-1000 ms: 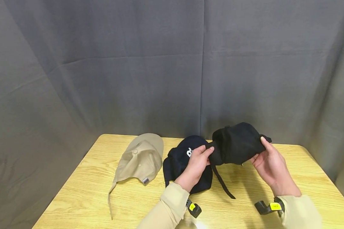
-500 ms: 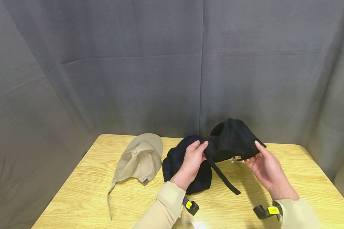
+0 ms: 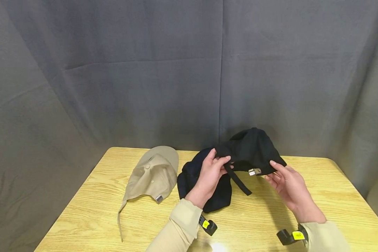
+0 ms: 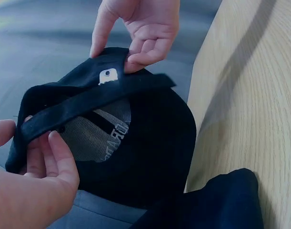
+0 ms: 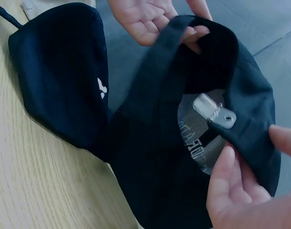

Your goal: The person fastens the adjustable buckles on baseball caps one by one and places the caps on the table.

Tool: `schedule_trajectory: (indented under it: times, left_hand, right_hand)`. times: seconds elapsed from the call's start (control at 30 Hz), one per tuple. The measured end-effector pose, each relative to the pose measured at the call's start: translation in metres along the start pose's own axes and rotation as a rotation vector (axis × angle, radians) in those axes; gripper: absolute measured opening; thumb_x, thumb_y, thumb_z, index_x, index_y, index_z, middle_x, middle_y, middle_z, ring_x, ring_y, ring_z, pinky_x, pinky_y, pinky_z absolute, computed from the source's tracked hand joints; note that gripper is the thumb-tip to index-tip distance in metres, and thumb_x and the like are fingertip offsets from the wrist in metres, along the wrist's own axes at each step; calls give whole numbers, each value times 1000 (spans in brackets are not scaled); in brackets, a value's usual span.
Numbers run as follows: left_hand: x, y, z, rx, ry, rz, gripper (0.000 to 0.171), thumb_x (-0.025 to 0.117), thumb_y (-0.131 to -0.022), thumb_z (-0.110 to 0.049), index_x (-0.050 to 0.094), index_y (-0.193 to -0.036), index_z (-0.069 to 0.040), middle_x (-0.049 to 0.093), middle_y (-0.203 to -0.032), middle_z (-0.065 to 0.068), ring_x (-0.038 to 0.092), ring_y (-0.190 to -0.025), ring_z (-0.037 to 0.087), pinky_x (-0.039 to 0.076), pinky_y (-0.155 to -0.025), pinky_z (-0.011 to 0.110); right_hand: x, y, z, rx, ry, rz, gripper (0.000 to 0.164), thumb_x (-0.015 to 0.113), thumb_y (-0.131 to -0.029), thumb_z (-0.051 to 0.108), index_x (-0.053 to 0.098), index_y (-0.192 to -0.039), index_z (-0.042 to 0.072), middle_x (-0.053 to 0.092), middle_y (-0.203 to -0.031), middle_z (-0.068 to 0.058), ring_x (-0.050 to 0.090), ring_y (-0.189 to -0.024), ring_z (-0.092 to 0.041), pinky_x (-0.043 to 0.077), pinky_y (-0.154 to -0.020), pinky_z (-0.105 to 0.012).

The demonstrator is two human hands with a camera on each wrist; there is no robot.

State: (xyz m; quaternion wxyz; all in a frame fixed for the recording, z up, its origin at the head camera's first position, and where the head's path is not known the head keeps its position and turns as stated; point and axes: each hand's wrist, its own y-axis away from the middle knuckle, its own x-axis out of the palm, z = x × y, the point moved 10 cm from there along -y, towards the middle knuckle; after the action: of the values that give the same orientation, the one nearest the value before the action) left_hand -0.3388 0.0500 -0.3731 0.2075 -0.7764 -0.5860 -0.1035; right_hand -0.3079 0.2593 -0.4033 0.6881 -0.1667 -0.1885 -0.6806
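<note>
Both hands hold a black cap (image 3: 255,148) above the table, its back opening turned toward me. My left hand (image 3: 208,176) pinches the cap's edge at the root of the loose strap (image 3: 239,181), which hangs down at a slant. On the other side, my right hand (image 3: 290,187) grips the edge between thumb and fingers. Near those right fingers a silver metal buckle (image 3: 254,172) hangs from the cap; the right wrist view shows its clasp (image 5: 209,107) flipped up. Inside the cap, grey mesh lining with lettering (image 4: 107,138) is visible in the left wrist view.
A navy cap (image 3: 222,197) with white embroidery lies on the table beneath the left hand, partly covered by it. Left of it rests a beige cap (image 3: 152,175) with its strap (image 3: 119,220) trailing toward me. The wooden table (image 3: 91,206) ends at a grey curtain (image 3: 163,87).
The black cap has been turned so its opening and buckle, hidden at first, face me. Both hands have shifted slightly left with it. The navy and beige caps stay in place.
</note>
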Motion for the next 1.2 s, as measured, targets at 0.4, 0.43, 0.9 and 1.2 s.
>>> schedule_trajectory:
  times: [0.4,0.43,0.9,1.2]
  left_hand:
    - [1,1,-7,43,-15,6,29,60,-90,-7,52,-118,-6,64,-96,17,60,-84,36,51,-77,36]
    - [2,1,-7,46,-13,10,30,61,-90,-7,51,-119,-6,64,-96,18,60,-83,35,51,-77,36]
    - [11,4,-20,85,30,34,38,62,-90,-5,49,-125,-9,65,-97,16,62,-79,26,51,-77,35]
    - [15,6,-22,91,40,38,40,62,-89,-4,48,-127,-11,65,-100,18,62,-77,25,51,-79,37]
  right_hand:
    - [-23,7,4,-49,227,-301,66,71,-85,21,14,-118,16,39,-110,-10,62,-73,-13,53,-67,-27]
    - [-33,0,-1,-66,272,-297,66,72,-84,23,16,-119,17,39,-111,-10,61,-76,-14,53,-67,-29]
    - [15,31,41,-659,1054,-452,45,80,-75,28,47,-95,5,44,-88,-6,41,-77,-19,30,-63,-26]
    - [83,38,12,-1033,1546,-69,29,73,-79,27,63,-105,17,37,-57,11,30,-43,-4,25,-39,-22]
